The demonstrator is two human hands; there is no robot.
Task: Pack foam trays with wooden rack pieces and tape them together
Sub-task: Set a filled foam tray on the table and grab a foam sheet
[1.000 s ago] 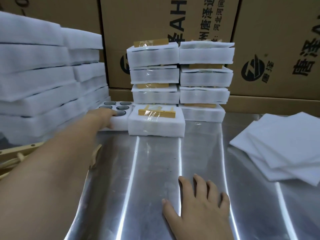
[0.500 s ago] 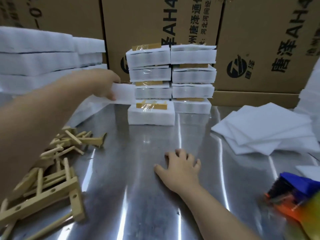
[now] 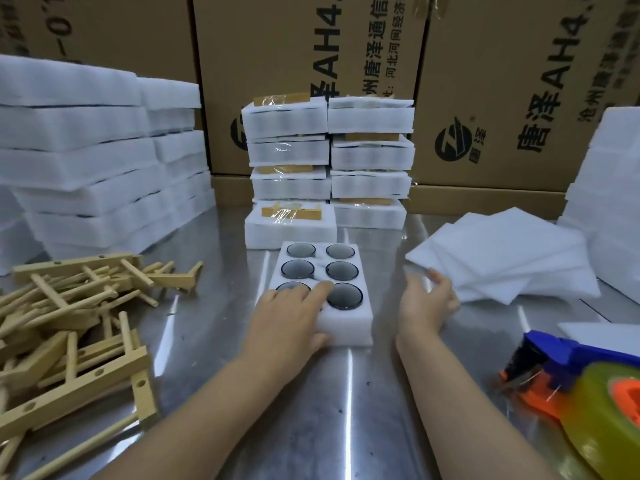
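Foam tray [image 3: 346, 327]: white, six dark grey round wells. Wooden rack pieces [image 3: 69, 323], left: pale tan. Packed trays [image 3: 287, 123], far: white with tan strips. Tape dispenser [image 3: 571, 368], near right: blue/orange, yellowish roll. Cardboard boxes [image 3: 502, 81]: brown, black print. Table [image 3: 207, 341]: silver.

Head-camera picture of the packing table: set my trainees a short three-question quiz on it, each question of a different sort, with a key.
1. True or false: the left hand holds the foam tray.
2. The wooden rack pieces lie: A) left of the tray, B) right of the tray, C) on top of the tray.
3. How many round wells does the tray have?
Key: 1 true; 2 A; 3 six.
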